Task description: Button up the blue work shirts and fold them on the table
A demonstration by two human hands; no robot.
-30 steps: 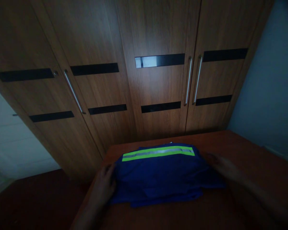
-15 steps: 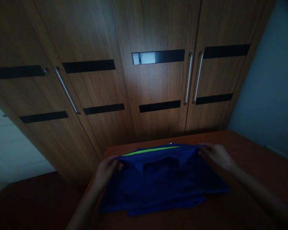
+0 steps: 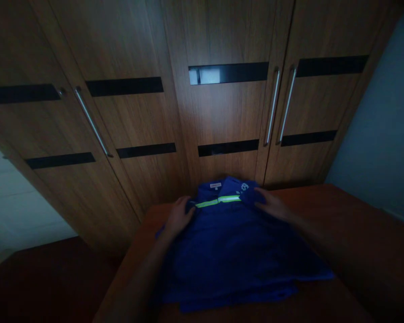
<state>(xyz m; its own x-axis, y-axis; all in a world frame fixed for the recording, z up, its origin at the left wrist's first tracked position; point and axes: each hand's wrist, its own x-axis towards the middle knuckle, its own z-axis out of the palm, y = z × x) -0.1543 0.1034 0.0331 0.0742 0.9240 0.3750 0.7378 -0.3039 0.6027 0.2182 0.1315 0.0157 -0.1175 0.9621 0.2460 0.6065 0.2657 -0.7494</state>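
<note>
A dark blue work shirt [image 3: 232,251] is spread on the reddish-brown table with its collar at the far end. A green-edged reflective stripe crosses its upper part; a pale label shows inside the collar and a whitish print near the right shoulder. My left hand [image 3: 179,217] pinches the cloth at the left shoulder, thumb and fingers closed around it. At the opposite shoulder, my right hand [image 3: 272,205] grips the fabric between thumb and fingers. Dim light hides the finer folds and the sleeves.
Close behind the table [image 3: 360,220] stands a wooden wardrobe [image 3: 148,121] with dark inset strips and long metal handles. A pale wall [image 3: 380,130] rises at the right. Whitish panels [image 3: 30,206] and a dark floor [image 3: 50,273] lie at the left.
Both hands have moved away from me and closer together. The shirt's top edge has lifted and gone back, so the collar, label, print and more of the stripe now show.
</note>
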